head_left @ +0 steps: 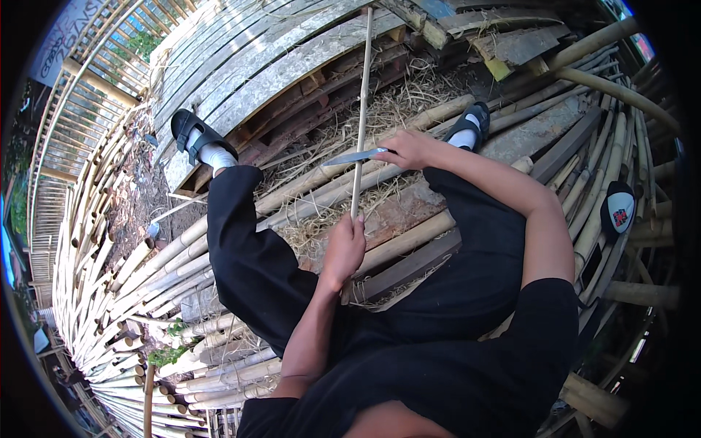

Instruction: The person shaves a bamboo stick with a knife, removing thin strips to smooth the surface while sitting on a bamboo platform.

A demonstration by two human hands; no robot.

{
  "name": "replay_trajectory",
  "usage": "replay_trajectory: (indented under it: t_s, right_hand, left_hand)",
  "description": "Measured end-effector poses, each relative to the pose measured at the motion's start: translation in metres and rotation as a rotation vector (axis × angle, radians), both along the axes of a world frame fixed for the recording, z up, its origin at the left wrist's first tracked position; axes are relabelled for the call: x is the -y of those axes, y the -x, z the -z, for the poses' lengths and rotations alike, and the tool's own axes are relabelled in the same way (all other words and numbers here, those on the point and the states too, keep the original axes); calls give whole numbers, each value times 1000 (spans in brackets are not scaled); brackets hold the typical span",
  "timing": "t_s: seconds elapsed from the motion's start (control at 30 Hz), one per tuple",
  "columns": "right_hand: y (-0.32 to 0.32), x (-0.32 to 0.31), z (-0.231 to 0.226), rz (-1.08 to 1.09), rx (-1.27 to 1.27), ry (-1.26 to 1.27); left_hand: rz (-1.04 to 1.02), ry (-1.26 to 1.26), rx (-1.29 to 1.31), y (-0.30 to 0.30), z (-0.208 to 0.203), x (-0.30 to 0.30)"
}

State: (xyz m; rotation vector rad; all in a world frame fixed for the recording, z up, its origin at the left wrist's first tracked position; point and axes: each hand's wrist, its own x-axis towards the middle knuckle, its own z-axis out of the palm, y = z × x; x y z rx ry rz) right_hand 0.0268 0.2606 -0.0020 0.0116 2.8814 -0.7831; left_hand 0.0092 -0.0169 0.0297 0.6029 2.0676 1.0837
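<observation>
My left hand (345,250) is wrapped round a long, thin bamboo strip (363,109), which runs away from me up to the wooden platform. Its near end shows just below the hand, by my lap. My right hand (405,150) grips a knife (355,157), the handle mostly hidden in the fingers. The blade points left and lies across the strip, a little beyond my left hand; whether it cuts into the strip I cannot tell. Pale shavings (314,164) lie on the ground beneath, between my feet.
I sit with legs apart among stacked bamboo poles (109,321). A weathered plank platform (241,55) stands ahead, with my left sandal (193,135) against its edge. More poles (610,168) and a dark cap-like item (618,208) are at the right. A bamboo fence (91,95) rises far left.
</observation>
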Motion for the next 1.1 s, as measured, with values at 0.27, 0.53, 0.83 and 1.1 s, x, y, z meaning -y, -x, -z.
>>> replay_trajectory:
  t_s: [0.27,0.53,0.83,1.1]
  right_hand:
    - [5,-143,-6,912,-64,-274]
    - [-3,-51,0,529,25,63]
    - [-4,-3,-27,55,-33,-22]
    - [2,-6,-27,155,-34,5]
  left_hand:
    - [-17,-14,196,4,17,8]
    - [-90,-324,937,5,-18,0]
    - [-80,-389,988,9,-15,-2]
    - [-91,-358,959,10,-15,0]
